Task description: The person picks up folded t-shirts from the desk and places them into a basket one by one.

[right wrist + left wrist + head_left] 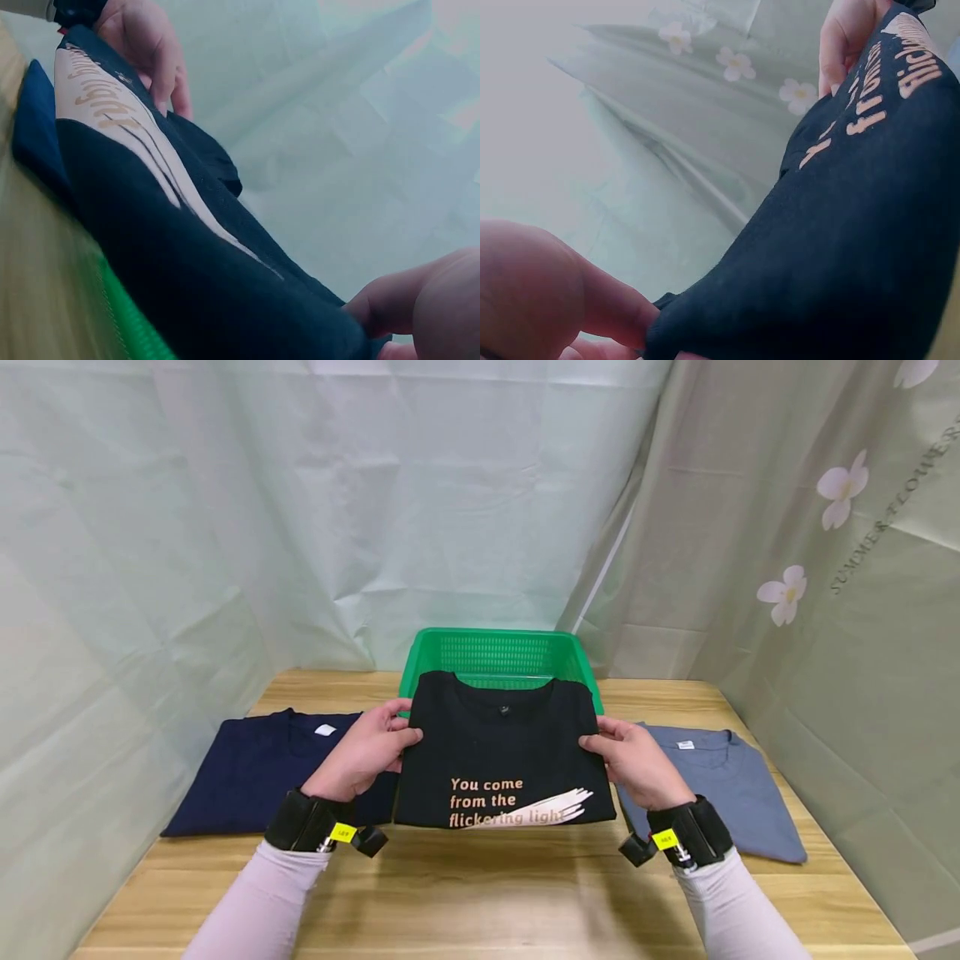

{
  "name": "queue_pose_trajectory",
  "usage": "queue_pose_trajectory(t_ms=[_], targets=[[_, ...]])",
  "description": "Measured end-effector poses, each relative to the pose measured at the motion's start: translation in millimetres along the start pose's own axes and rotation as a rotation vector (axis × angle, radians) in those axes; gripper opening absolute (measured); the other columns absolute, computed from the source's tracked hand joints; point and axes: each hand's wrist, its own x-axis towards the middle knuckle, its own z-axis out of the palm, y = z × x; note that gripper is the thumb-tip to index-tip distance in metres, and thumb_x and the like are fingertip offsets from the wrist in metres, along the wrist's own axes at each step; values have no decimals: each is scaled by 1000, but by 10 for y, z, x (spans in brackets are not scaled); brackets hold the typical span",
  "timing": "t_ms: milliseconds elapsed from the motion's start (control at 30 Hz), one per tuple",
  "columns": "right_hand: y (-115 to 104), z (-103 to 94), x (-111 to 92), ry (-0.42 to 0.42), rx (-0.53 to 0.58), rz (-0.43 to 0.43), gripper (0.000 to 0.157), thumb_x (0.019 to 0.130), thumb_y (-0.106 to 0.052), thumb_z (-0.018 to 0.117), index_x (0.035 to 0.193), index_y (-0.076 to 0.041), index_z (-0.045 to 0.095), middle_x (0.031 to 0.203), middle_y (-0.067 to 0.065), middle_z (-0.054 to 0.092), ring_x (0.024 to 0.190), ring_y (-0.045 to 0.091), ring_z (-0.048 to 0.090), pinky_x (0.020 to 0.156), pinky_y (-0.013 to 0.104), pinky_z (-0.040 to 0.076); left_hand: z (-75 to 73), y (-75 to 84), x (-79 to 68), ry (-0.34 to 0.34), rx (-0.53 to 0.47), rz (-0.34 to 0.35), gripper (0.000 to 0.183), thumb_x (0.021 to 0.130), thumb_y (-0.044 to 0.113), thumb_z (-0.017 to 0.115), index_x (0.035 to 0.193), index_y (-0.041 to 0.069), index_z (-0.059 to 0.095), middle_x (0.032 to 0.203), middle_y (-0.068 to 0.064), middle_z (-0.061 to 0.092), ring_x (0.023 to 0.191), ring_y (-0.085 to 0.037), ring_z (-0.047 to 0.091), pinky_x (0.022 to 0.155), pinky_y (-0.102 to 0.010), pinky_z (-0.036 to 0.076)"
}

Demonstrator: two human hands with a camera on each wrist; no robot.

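Note:
A folded black T-shirt (502, 743) with printed words and a white brush streak is held up between both hands, its neckline toward the back. My left hand (371, 747) pinches its left edge, thumb on top and fingers underneath. On the opposite edge my right hand (637, 758) pinches the cloth the same way. In the head view the shirt overlaps the front of a green plastic basket (585, 672). Each wrist view shows the cloth gripped between thumb and fingers, with the other hand at the far edge.
A folded navy T-shirt (247, 777) lies on the wooden table (480, 893) at the left, partly behind the left hand. At the right lies a folded grey-blue T-shirt (742, 793). Pale curtains (450, 502) hang around the back and sides.

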Motion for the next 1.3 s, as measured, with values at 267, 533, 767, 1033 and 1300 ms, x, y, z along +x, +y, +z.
queue_pose_trajectory(t_ms=[267, 533, 767, 1033, 1300], targets=[[-131, -25, 438, 58, -24, -5, 54, 111, -14, 56, 161, 4, 47, 133, 14, 73, 95, 5, 76, 83, 26, 65, -117, 125, 427, 54, 22, -20, 58, 110, 5, 53, 165, 0, 36, 129, -20, 71, 85, -11, 75, 74, -31, 67], [-211, -19, 749, 134, -40, -42, 48, 110, -13, 59, 153, 5, 57, 112, 4, 75, 84, 5, 75, 76, 23, 64, -197, 156, 713, 112, 6, -29, 61, 110, 7, 54, 167, 1, 34, 133, -20, 67, 85, -10, 74, 74, -30, 66], [-275, -2, 961, 183, -50, -7, 47, 111, -16, 59, 154, 0, 59, 126, 12, 72, 85, 6, 73, 76, 22, 63, -216, 174, 894, 196, -6, -21, 57, 109, 9, 57, 163, -2, 42, 110, -9, 72, 75, -7, 71, 65, -25, 63], [-370, -56, 1189, 215, -38, 6, 53, 112, -18, 57, 162, 0, 51, 159, 24, 57, 113, 19, 72, 87, 22, 61, -201, 258, 1132, 257, -32, -27, 54, 110, 9, 57, 162, -2, 46, 123, -15, 68, 74, -7, 67, 64, -21, 58], [-384, -98, 1350, 258, -73, 40, 64, 112, -15, 58, 169, 1, 35, 175, 24, 38, 157, 39, 47, 129, 46, 43, -191, 286, 1370, 291, -24, -80, 59, 110, 11, 59, 167, 1, 43, 162, -22, 54, 109, -21, 67, 83, -26, 59]])
